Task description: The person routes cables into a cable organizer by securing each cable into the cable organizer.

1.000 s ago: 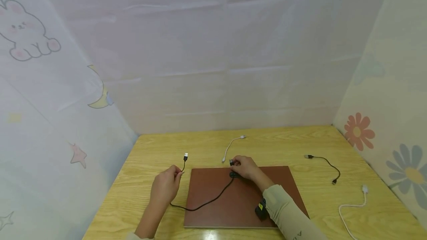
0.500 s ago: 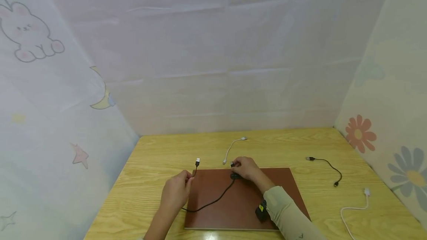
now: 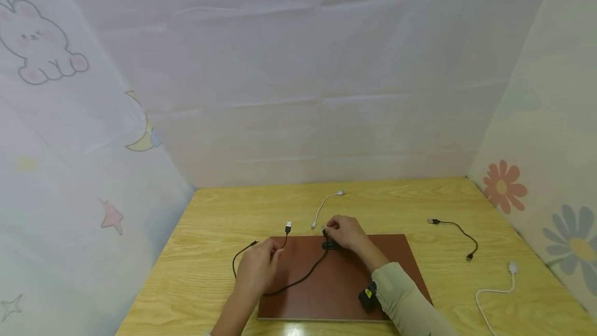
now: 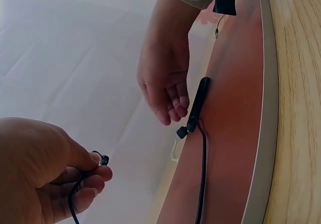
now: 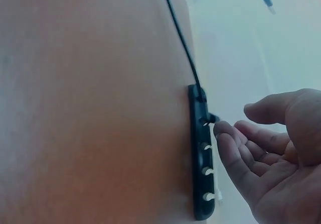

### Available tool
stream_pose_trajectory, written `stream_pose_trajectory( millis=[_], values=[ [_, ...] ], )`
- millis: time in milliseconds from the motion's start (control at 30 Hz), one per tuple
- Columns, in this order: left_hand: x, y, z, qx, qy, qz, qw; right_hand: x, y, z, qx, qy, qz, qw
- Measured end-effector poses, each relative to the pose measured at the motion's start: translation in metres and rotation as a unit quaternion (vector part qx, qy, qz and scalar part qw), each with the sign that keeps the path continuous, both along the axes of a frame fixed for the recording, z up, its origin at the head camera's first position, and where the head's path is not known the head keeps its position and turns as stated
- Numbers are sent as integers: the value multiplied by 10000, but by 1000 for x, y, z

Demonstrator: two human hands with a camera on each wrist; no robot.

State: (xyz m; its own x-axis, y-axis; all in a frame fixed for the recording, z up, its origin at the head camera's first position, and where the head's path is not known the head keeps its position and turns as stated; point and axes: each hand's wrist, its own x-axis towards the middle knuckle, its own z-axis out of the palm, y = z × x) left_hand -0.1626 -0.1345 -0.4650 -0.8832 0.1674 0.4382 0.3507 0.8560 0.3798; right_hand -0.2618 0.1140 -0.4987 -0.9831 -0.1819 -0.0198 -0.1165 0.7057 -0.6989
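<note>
My left hand [image 3: 256, 268] pinches a thin black USB cable [image 4: 73, 199] between thumb and fingers. Its silver-tipped USB plug [image 3: 288, 227] sticks up past the fingertips, over the board's left part. A black cable holder [image 5: 203, 158] with several slots lies near the board's far edge. One black cable [image 5: 175, 28] sits in its end slot, and a black plug [image 4: 182, 132] juts out beyond the holder. Close by that plug, my right hand [image 5: 276, 158] has thumb and fingers apart, with nothing between them.
The brown board [image 3: 298, 307] lies on a wooden table [image 3: 210, 211]. A short white cable [image 3: 320, 209] lies behind it. To the right are a black cable [image 3: 462, 229] and another white cable [image 3: 494, 290]. Cloth walls [image 3: 298, 66] enclose the table's back and sides.
My left hand has moved right with the USB cable, from beside the board to over its left part. The right hand has drawn slightly away from the plug at the holder.
</note>
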Motion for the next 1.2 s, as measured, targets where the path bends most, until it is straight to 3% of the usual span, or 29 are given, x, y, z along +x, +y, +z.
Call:
stream_pose_trajectory(
  millis=[133,233,467,600,967,1200],
  values=[
    [2,5,-2,3,0,-70,10000,7,-3,5,-324,95,-28,9994],
    [3,9,-4,26,-26,-92,10000,13,-5,9,-938,-71,15,9956],
    [1,22,-7,142,128,-194,9996,19,-13,16,-2353,-850,593,9664],
    [-2,30,-7,215,207,-346,9990,22,-17,22,-2609,-1099,754,9561],
    [-3,44,-6,344,101,-551,9978,25,-21,26,-3098,-1455,676,9372],
    [-1,52,-5,297,-103,-563,9979,24,-19,23,-3254,-1276,629,9348]
  ],
)
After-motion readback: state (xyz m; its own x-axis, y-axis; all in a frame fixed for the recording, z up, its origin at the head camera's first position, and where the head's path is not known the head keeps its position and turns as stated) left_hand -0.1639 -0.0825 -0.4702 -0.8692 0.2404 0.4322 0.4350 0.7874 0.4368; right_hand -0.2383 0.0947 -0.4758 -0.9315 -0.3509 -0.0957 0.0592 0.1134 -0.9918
